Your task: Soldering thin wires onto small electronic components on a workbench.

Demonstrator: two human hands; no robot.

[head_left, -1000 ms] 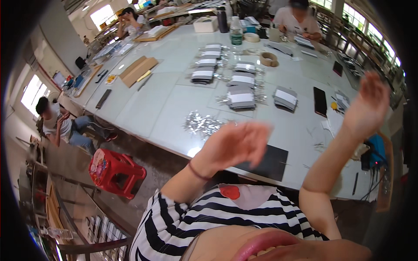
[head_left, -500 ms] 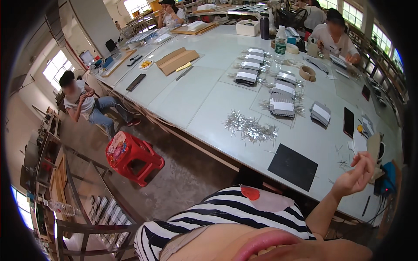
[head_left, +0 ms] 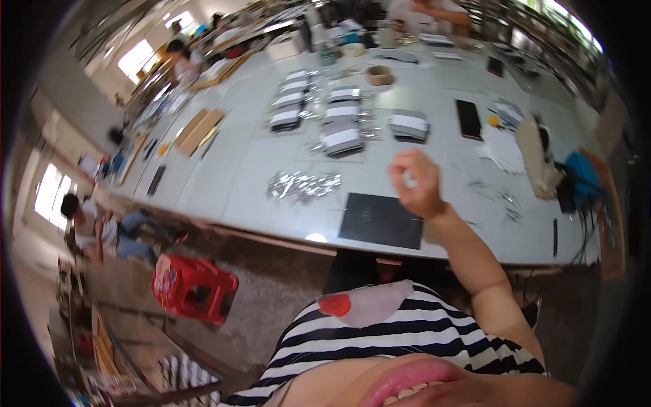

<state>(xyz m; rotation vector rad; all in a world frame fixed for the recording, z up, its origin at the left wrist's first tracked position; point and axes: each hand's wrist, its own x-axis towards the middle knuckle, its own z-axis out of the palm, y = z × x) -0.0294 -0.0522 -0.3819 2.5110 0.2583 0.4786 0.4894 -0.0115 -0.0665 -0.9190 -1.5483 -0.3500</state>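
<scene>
My right hand (head_left: pixel 416 186) hovers over the table just beyond a black rectangular mat (head_left: pixel 381 221). Its fingers curl toward the thumb, leaving a small pale gap. The hand is a little blurred, and whatever it may hold is too small to make out. My left hand is out of sight. A loose pile of shiny silver metal strips (head_left: pixel 304 186) lies left of the mat. Beyond my right hand sits a single stack of grey pieces wrapped in a white band (head_left: pixel 409 125). Further left are more banded grey stacks (head_left: pixel 342 138), with thin silver ends sticking out.
A black phone (head_left: pixel 468 119), a roll of brown tape (head_left: pixel 380 75) and a blue object with cables (head_left: pixel 582 178) are on the table. Thin loose pieces (head_left: pixel 510 205) lie to the right. Co-workers sit beyond. A red stool (head_left: pixel 195 288) stands on the floor at left.
My view has swung to the right, so the table's things appear further left. My right hand has moved left from the table's right side to above the mat's far edge, its fingers more curled.
</scene>
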